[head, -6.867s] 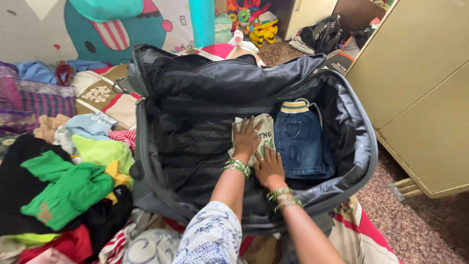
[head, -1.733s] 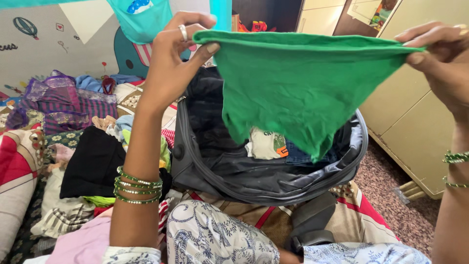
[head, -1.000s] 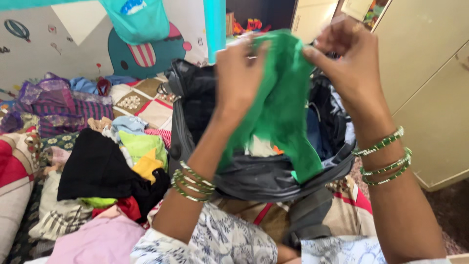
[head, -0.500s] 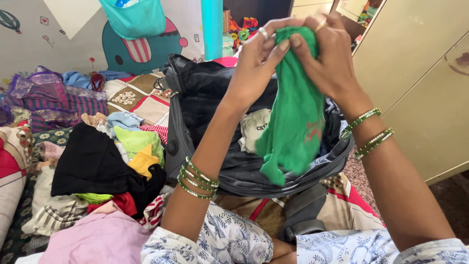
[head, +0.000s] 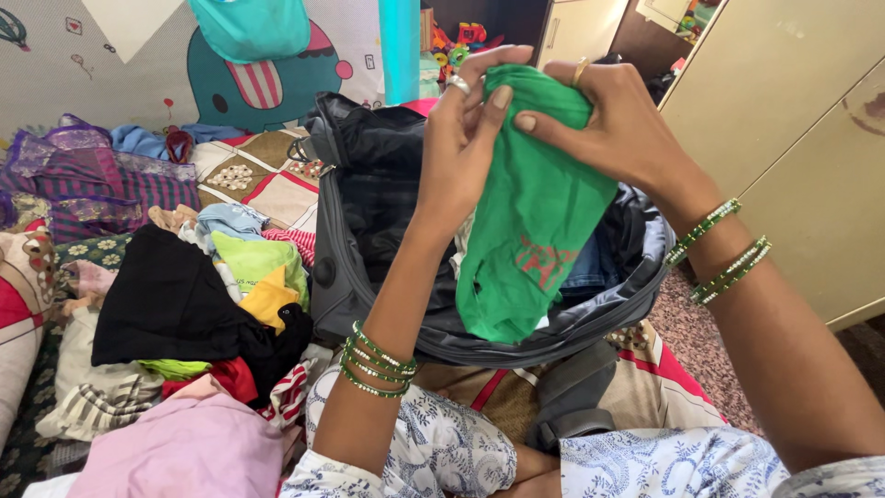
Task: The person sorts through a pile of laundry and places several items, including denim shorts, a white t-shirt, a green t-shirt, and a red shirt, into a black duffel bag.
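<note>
1. Head view: the green garment (head: 530, 217) hangs folded lengthwise, its long axis near vertical, top bunched between both hands, lower end dangling over the open grey suitcase (head: 369, 267).
2. The left hand (head: 461, 129) is closed in a pinch on the garment's upper left edge, fingers curled, thumb pressing the cloth.
3. The right hand (head: 613, 129) grips the top from the other side, fingers wrapped over the fold, thumb touching the fabric near the left thumb.
4. A heap of mixed clothes (head: 194, 304) lies left of the suitcase.
</note>
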